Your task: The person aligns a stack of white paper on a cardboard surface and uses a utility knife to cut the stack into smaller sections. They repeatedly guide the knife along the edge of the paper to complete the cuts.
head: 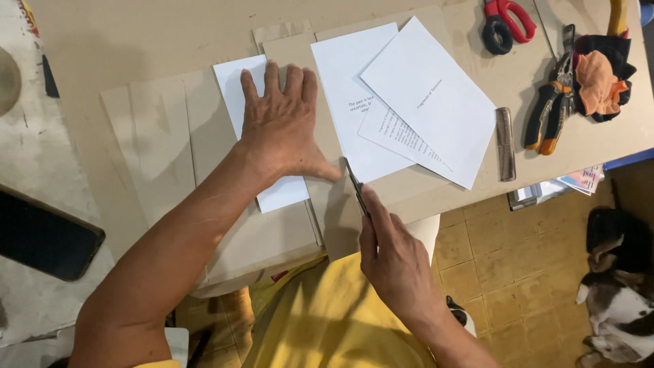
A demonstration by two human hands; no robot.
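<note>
My left hand (281, 123) lies flat with fingers spread on a white paper sheet (235, 88) that rests on brown cardboard (163, 136). My right hand (392, 255) grips a thin dark blade (354, 184), its tip touching the cardboard just right of my left thumb. Beside it, two more white sheets with small printed text (429, 95) overlap on a second cardboard piece (289, 51).
Red-handled scissors (504, 20), orange-handled pliers (552, 109), a dark comb (505, 143) and an orange-and-black cloth (599, 78) lie at the table's right. A dark phone (41, 235) sits at the left. A dog (623, 286) lies on the tiled floor at lower right.
</note>
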